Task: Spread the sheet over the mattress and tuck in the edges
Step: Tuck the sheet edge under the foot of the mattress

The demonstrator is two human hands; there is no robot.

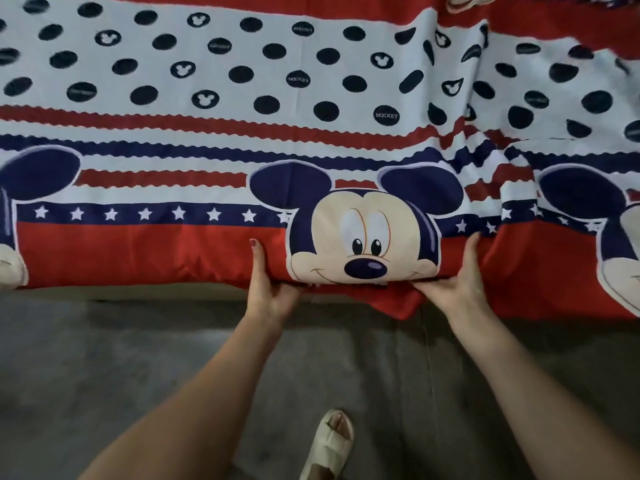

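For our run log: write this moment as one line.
stage: tucking near edge | left hand: under sheet | right hand: under sheet | right part: hanging loose

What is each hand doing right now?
Left hand: gripping the mattress edge through the sheet.
Right hand: gripping the same edge, fingers under it.

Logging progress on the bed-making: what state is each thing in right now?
Sheet: spread flat over the mattress at left, wrinkled at right.
Sheet edge: tucked under at left, loose red flap hanging at right.
Left hand: gripping the mattress edge, thumb on top, fingers underneath.
Right hand: same grip, beside the loose flap.
Sandal: worn, on the floor.
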